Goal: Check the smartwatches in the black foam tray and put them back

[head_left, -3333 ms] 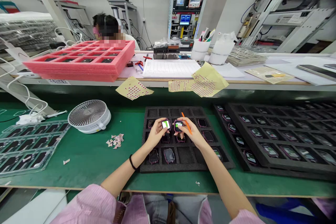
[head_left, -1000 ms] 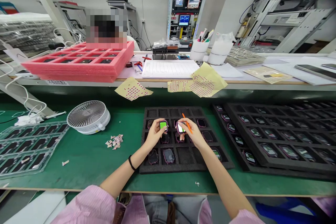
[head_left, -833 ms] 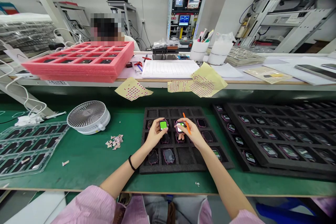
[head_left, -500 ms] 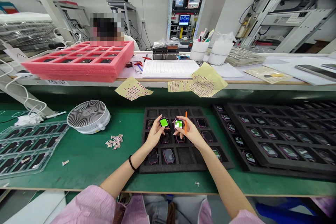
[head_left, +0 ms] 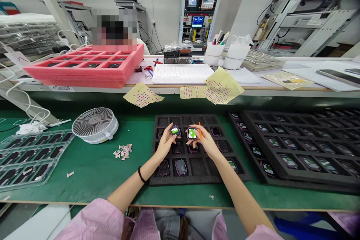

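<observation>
My left hand (head_left: 165,143) grips a small watch (head_left: 175,131) by its edges, its lit screen green and white. Another watch (head_left: 192,133) with a green and white checkered screen is held in my right hand (head_left: 204,141). An orange stick (head_left: 200,130) also sits among the fingers of my right hand. Both hands hover over a black foam tray (head_left: 197,180) whose pockets hold several dark-screened watches, such as one (head_left: 181,167) at the front and one (head_left: 222,146) on the right.
Further black trays (head_left: 284,180) with watches are stacked at the right. To the left are a white fan (head_left: 95,124), small scraps (head_left: 123,152) and a clear tray (head_left: 30,185). Pink foam trays (head_left: 81,77) stand on the shelf, with a person (head_left: 114,32) behind.
The screen of the watch in my left hand has gone from mostly green to green and white. The orange stick has tilted slightly. The hands have barely moved.
</observation>
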{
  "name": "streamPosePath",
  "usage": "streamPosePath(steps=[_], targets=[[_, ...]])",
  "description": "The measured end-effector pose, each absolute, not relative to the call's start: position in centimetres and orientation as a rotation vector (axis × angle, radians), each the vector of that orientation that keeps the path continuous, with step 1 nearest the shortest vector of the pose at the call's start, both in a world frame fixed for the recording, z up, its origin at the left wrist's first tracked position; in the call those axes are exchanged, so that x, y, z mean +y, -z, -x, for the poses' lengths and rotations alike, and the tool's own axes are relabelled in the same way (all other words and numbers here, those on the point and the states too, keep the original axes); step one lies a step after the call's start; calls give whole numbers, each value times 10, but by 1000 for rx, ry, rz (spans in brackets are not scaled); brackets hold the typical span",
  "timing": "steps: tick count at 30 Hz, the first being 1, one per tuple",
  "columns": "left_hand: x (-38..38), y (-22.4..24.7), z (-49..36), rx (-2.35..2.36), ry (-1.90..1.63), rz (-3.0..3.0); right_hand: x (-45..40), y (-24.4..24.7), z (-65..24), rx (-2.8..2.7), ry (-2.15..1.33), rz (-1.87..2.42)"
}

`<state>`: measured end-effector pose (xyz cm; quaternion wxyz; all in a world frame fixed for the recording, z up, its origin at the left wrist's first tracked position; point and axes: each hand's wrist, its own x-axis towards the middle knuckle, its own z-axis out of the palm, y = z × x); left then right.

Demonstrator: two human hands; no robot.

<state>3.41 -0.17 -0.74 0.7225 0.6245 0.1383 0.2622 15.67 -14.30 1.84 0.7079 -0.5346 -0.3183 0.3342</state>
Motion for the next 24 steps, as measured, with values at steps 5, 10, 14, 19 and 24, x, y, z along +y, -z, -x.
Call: streamPosePath(steps=[5, 10, 14, 19, 24], targets=[[-1, 9, -35, 297, -576, -1379, -142, -17, -158, -698, -699, 1233], [-1, 9, -35, 292, -578, -1380, -142, -14, -160, -700, -663, 1242], [0, 9, -35, 288, -577, -1378, -140, -14, -159, -712, -669, 1227], [-1, 8, -34, 296, -571, -1369, -141, -15, -159, -662, -631, 1278], [-1, 8, -34, 302, -578, -1355, -142, -18, -160, -619, -573, 1325]])
